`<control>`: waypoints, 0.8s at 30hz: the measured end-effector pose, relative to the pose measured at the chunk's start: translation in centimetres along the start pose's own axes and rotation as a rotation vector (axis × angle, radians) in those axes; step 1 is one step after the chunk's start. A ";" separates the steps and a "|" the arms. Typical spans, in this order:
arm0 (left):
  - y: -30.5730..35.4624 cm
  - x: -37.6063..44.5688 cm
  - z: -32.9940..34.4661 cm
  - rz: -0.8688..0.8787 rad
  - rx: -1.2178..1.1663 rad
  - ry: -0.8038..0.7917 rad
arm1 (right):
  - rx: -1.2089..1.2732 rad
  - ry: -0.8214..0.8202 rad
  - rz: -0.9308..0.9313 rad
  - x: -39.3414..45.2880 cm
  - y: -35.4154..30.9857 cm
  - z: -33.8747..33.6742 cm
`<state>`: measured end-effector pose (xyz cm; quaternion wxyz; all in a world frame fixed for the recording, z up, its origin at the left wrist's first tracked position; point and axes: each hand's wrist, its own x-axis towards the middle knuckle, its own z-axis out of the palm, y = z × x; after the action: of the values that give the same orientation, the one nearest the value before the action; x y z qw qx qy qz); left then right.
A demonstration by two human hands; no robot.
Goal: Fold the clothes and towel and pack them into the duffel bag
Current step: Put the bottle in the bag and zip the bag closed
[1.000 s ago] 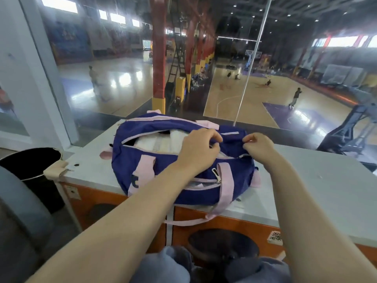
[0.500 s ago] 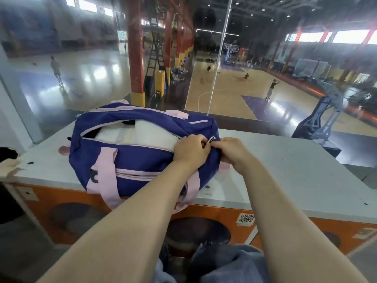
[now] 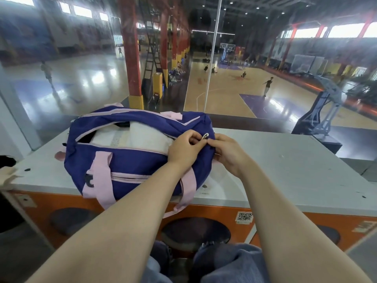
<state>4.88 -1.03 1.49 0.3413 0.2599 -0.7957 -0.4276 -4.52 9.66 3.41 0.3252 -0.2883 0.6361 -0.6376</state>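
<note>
Duffel bag (image 3: 130, 160): both hands have been brought together at its 3 o'clock end, left hand (image 3: 184, 147) pinching the zipper pull (image 3: 205, 136), right hand (image 3: 228, 153) gripping fabric; zipping is judged imminent

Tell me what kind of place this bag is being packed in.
Most likely an indoor sports hall: beyond the glass lie basketball courts, a portable hoop stand and players. The duffel bag sits on a grey counter.

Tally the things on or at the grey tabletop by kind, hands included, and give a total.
Duffel bag: 1
Folded white items showing in the bag's open top: cannot separate, counted as 1
Hands: 2, left hand, right hand
Total: 4
</note>
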 end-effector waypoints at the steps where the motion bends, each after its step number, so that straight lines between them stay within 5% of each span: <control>1: 0.0 0.0 0.0 0.003 -0.010 0.005 | -0.014 0.002 -0.001 0.1 0.0 0.1; 11: 0.3 0.1 -0.1 -0.035 -0.010 0.073 | 0.098 0.108 0.122 0.8 0.1 0.5; 18: 0.6 0.1 -1.0 -0.139 -0.301 0.065 | 0.048 0.148 0.121 1.0 0.1 1.6; 24: 1.4 0.2 -1.1 -0.079 -0.097 0.130 | 0.074 0.281 0.157 1.5 -0.2 2.3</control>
<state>5.42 -1.09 3.19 0.3871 0.3016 -0.7394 -0.4609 -3.64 7.00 3.55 0.2923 -0.1334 0.6719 -0.6673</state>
